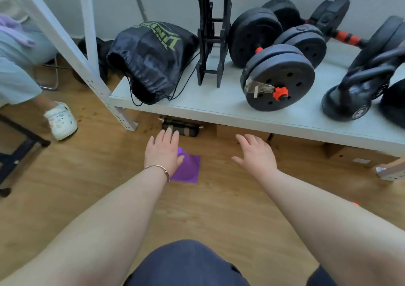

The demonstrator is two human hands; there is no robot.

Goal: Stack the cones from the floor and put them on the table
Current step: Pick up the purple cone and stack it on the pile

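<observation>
A purple cone (188,167) with a square base stands on the wooden floor in front of the low shelf. My left hand (163,153) hovers over its left side with fingers spread, covering part of the cone; I cannot tell if it touches it. My right hand (255,152) is open to the right of the cone, apart from it, holding nothing. A small orange bit (355,204), perhaps another cone, peeks out beside my right forearm.
A low grey shelf (219,110) carries a black drawstring bag (151,59), a black stand (213,40), dumbbells (278,79) and a kettlebell (355,92). Boxes sit under it. Another person's foot (61,120) and a chair base (19,149) are at left.
</observation>
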